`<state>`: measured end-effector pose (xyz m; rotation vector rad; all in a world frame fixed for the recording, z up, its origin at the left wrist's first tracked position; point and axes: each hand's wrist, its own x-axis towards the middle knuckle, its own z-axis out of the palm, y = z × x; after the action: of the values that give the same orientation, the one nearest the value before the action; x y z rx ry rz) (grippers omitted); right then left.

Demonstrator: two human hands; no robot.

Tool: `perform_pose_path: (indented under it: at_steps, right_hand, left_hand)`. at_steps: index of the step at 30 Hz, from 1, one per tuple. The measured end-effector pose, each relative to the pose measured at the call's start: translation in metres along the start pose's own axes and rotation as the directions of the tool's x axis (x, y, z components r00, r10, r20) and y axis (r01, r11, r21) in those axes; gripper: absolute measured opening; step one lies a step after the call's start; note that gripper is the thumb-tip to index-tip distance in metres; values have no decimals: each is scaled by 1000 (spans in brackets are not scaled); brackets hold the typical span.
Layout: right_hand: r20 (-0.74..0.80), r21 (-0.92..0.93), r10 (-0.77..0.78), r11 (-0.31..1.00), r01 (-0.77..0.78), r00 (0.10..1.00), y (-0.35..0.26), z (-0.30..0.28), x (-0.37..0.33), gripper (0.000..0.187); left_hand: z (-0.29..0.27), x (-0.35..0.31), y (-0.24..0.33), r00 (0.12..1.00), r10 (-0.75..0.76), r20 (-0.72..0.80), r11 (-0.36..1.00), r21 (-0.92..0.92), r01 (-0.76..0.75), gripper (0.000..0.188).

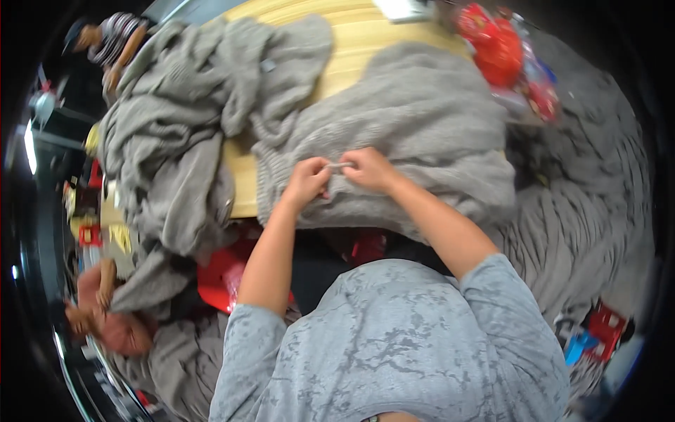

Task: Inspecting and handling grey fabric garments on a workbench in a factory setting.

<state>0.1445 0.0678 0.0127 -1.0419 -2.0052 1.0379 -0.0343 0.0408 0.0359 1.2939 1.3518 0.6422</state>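
Note:
A grey knitted garment (422, 105) lies spread over the near side of the table, its ribbed edge toward the left. Above it, my left hand (308, 181) and my right hand (369, 169) are close together, fingers closed in a pinch. Between them runs a short stretch of grey knit (336, 166), gripped from both sides. Whether it is a seam, an edge or a strand of the garment is too small to tell.
More grey knitwear (176, 112) is heaped on the left of the wooden table (351, 28). Red plastic bags (492, 49) stand at the far right corner, and a large grey knit pile (576, 211) lies right. Two people are on the left; a red stool-like object (221, 278) is below the table edge.

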Motion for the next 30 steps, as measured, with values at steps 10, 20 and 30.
perform_pose_path:
  at_steps: [10, 20, 30]
  right_hand:
    - [-8, 68, 84, 994, -84, 996, -12, -3, -4, 15]
    - [24, 22, 10, 1000, -10, 1000, -15, -6, -11, 15]
    - [-85, 163, 80, 984, -66, 993, -8, -2, -7, 14]
  left_hand:
    - [0, 4, -1, 995, -83, 58, 996, -11, 84, 10]
    - [4, -2, 3, 995, -95, 24, 988, -123, 97, 8]
    - [5, 0, 7, 989, -118, 87, 984, -121, 128, 6]
